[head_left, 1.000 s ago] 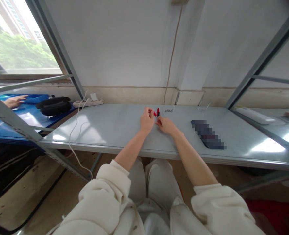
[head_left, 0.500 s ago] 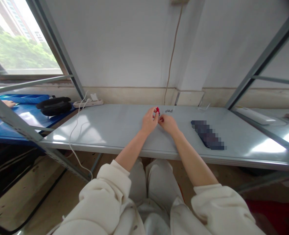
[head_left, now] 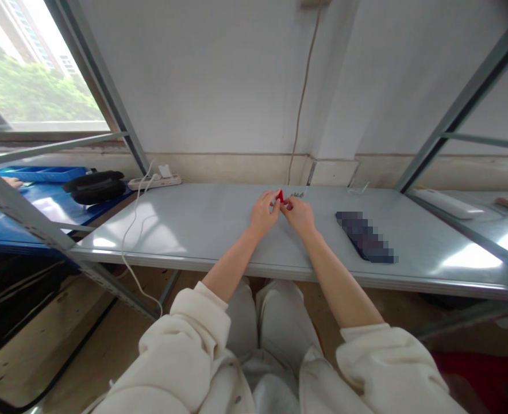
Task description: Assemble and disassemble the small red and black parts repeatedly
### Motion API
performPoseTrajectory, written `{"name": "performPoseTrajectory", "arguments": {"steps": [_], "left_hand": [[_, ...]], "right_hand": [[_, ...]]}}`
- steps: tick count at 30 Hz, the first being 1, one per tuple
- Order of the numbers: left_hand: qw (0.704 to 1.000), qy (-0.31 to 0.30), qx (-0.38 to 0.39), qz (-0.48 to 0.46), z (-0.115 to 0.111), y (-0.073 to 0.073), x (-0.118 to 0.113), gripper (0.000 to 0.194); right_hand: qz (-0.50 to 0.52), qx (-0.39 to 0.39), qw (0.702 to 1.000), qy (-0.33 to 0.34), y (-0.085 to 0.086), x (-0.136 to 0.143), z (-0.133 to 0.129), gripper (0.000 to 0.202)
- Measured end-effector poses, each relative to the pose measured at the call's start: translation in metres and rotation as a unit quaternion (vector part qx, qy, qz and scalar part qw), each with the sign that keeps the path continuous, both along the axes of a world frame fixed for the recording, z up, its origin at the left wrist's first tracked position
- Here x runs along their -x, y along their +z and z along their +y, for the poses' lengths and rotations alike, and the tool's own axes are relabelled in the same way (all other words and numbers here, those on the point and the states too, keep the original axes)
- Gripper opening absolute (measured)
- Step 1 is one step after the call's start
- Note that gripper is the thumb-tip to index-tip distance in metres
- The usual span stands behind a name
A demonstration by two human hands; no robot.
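Note:
A small red piece, too small to name more exactly, is between my two hands above the grey table. My left hand pinches it from the left side. The fingers of my right hand are closed at its lower right edge; whether they also grip something tiny is hidden. Just behind my right hand lie several small dark metal-looking bits, partly covered by that hand.
A phone-like dark slab, blurred out, lies to the right. A white power strip with a cable hanging over the edge is at the back left. On the blue table are a black case and a blue tray, beside another person's hand.
My right hand has risen slightly and come up against the red piece. The piece has turned and shifted a little to the right; my left hand keeps hold of it.

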State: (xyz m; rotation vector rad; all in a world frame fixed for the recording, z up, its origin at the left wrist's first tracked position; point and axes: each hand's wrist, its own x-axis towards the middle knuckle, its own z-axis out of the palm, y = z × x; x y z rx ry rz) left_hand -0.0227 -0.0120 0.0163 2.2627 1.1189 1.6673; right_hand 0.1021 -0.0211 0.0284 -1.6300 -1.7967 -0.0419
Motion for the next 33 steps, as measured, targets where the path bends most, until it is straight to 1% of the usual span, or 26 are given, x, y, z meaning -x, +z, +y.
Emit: {"name": "performPoseTrajectory", "arguments": {"steps": [5, 8, 11, 13, 14, 16, 18, 21, 23, 25, 26, 28, 30, 33], "left_hand": [[1.0, -0.013, 0.011, -0.006, -0.002, 0.003, -0.001, 0.031], [0.999, 0.002, 0.03, -0.034, -0.003, 0.005, -0.001, 0.026], [0.993, 0.032, 0.071, -0.092, 0.0, 0.005, -0.002, 0.028], [0.986, 0.029, 0.114, -0.117, 0.002, 0.005, -0.002, 0.032], [0.983, 0.02, 0.138, -0.116, 0.003, 0.005, -0.002, 0.03], [0.98, 0.003, 0.174, -0.093, 0.004, 0.005, -0.002, 0.02], [0.98, 0.001, 0.188, -0.065, 0.003, 0.006, -0.002, 0.014], [0.979, 0.007, 0.2, -0.039, 0.002, 0.007, -0.001, 0.014], [0.977, 0.004, 0.215, -0.011, 0.005, 0.01, 0.005, 0.014], [0.974, 0.019, 0.224, 0.03, 0.011, 0.015, 0.017, 0.012], [0.973, 0.057, 0.217, 0.045, 0.015, 0.017, 0.027, 0.011], [0.962, 0.139, 0.224, 0.066, 0.024, 0.021, 0.052, 0.012], [0.941, 0.202, 0.256, 0.092, 0.032, 0.021, 0.081, 0.014], [0.906, 0.276, 0.303, 0.11, 0.038, 0.012, 0.115, 0.017]], "right_hand": [[0.009, -0.013, 1.0, -0.008, 0.0, -0.001, 0.002, 0.028], [0.014, -0.016, 1.0, -0.008, -0.001, -0.002, 0.002, 0.029], [0.016, -0.018, 1.0, 0.007, -0.002, -0.001, 0.002, 0.028], [0.01, -0.02, 0.999, 0.023, -0.002, -0.001, 0.001, 0.027], [0.005, -0.02, 0.999, 0.031, -0.001, 0.0, 0.001, 0.027], [-0.004, -0.018, 0.999, 0.042, -0.001, 0.0, 0.001, 0.025], [-0.011, -0.019, 0.999, 0.049, -0.002, 0.001, 0.002, 0.025], [-0.021, -0.019, 0.998, 0.059, -0.003, 0.0, 0.003, 0.024], [-0.024, -0.013, 0.997, 0.075, -0.004, 0.0, 0.003, 0.023], [-0.026, -0.006, 0.995, 0.101, -0.006, 0.0, 0.004, 0.022], [-0.027, -0.003, 0.993, 0.115, -0.007, 0.0, 0.004, 0.023], [-0.03, 0.001, 0.991, 0.133, -0.007, 0.001, 0.003, 0.024], [-0.033, 0.0, 0.99, 0.139, -0.008, 0.001, 0.003, 0.024], [-0.037, 0.004, 0.99, 0.139, -0.007, 0.001, 0.002, 0.023]]}}
